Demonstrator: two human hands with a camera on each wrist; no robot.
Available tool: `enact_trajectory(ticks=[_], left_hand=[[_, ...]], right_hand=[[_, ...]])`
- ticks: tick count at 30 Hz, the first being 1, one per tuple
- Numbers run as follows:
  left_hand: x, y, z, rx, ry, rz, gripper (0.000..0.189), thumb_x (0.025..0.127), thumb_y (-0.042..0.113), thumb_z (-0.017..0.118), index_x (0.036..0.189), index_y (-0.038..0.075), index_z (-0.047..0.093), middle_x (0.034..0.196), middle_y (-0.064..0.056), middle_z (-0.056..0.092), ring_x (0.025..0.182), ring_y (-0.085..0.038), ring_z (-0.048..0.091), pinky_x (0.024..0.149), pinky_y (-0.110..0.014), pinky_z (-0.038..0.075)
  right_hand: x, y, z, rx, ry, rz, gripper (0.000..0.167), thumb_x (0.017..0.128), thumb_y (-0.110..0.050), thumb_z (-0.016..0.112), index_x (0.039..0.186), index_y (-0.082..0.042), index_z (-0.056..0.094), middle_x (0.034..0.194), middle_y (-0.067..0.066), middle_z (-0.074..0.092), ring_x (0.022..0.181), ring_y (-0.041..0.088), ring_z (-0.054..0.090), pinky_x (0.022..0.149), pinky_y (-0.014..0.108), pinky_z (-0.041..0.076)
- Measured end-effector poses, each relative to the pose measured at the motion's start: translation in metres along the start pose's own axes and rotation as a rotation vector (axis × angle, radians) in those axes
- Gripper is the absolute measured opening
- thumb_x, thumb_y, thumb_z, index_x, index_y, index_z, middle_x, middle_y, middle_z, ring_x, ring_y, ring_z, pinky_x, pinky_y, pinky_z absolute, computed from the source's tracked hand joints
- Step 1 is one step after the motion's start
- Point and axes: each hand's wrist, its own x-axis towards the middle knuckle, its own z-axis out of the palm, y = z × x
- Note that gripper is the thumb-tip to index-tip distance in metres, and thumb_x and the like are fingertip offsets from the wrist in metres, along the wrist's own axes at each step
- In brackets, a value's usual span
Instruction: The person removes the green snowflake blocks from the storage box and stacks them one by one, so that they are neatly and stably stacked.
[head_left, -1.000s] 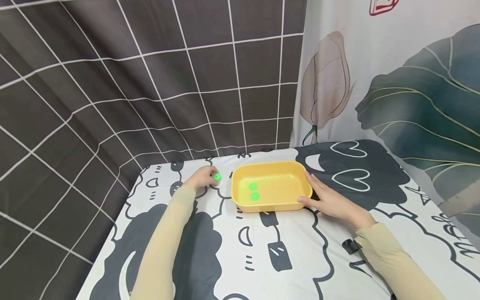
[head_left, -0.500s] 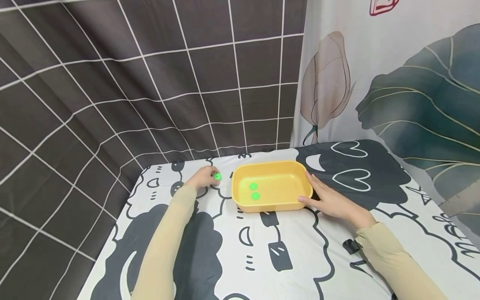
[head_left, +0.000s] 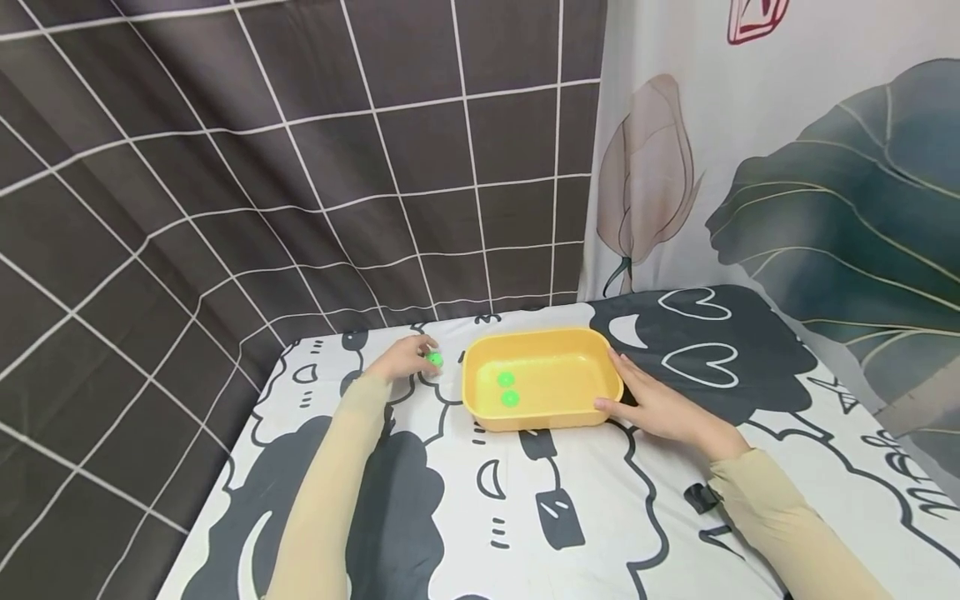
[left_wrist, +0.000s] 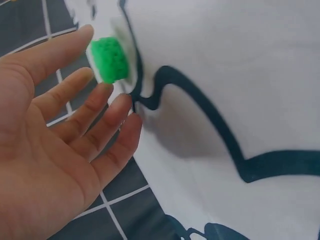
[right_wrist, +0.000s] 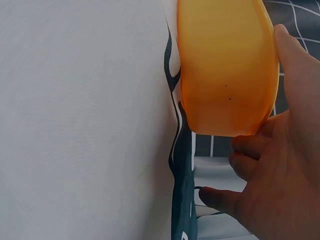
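Observation:
My left hand (head_left: 405, 357) is at the cloth left of the yellow basin, thumb and fingers spread on either side of a small green textured piece (head_left: 434, 359). In the left wrist view this green piece (left_wrist: 110, 60) sits just beyond the fingertips, with a gap visible between it and the fingers. My right hand (head_left: 660, 404) touches the right end of the yellow basin (head_left: 543, 420), its thumb at the near rim and its extended fingers along the outer wall. Inside the basin, two similar green pieces (head_left: 510, 398) lie toward the left.
A white cloth with dark cartoon drawings (head_left: 487, 575) covers the surface. Behind hangs a dark curtain with a white grid (head_left: 420, 150), and a floral curtain (head_left: 652, 183) hangs at the right. A small black item (head_left: 701, 497) is by the right sleeve.
The head view has tilted slightly, so the scene sits a little lower. Both hands, the basin and the green pieces stay in nearly the same places.

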Motion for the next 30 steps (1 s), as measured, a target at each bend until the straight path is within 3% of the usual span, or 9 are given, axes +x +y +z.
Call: enact_trajectory(ticks=[5,12,22,30], left_hand=[[-0.002,0.007,-0.009,-0.038,0.038,0.003,0.055,0.087,0.021,0.073,0.136,0.002,0.057,0.13,-0.021,0.061,0.12,-0.037,0.057,0.104,-0.052,0.044],[0.007,0.032,-0.021,-0.056,0.08,0.058,0.062,0.089,0.02,0.073,0.144,0.002,0.05,0.135,-0.022,0.057,0.124,-0.039,0.055,0.104,-0.05,0.045],[0.02,0.079,-0.037,-0.132,0.077,0.125,0.064,0.09,0.021,0.072,0.147,0.008,0.048,0.139,-0.019,0.054,0.124,-0.034,0.054,0.101,-0.046,0.047],[0.024,0.104,-0.033,-0.119,0.026,0.188,0.058,0.089,0.021,0.074,0.143,0.011,0.053,0.131,-0.011,0.059,0.112,-0.025,0.065,0.095,-0.038,0.052]], right_hand=[[0.001,0.001,0.0,-0.01,0.006,0.005,0.102,0.093,-0.065,0.056,0.162,-0.01,0.006,0.165,0.026,0.011,0.149,0.047,0.015,0.114,0.067,0.021],[0.0,0.001,0.001,0.0,0.01,0.002,0.103,0.093,-0.066,0.057,0.162,-0.01,0.006,0.164,0.027,0.011,0.149,0.047,0.016,0.114,0.066,0.022],[0.0,0.003,0.003,-0.004,0.004,0.004,0.102,0.093,-0.064,0.057,0.162,-0.01,0.005,0.164,0.028,0.011,0.149,0.047,0.015,0.113,0.067,0.022],[0.0,0.002,0.002,-0.005,0.005,0.014,0.102,0.093,-0.065,0.056,0.162,-0.009,0.005,0.164,0.028,0.011,0.149,0.048,0.015,0.113,0.067,0.022]])
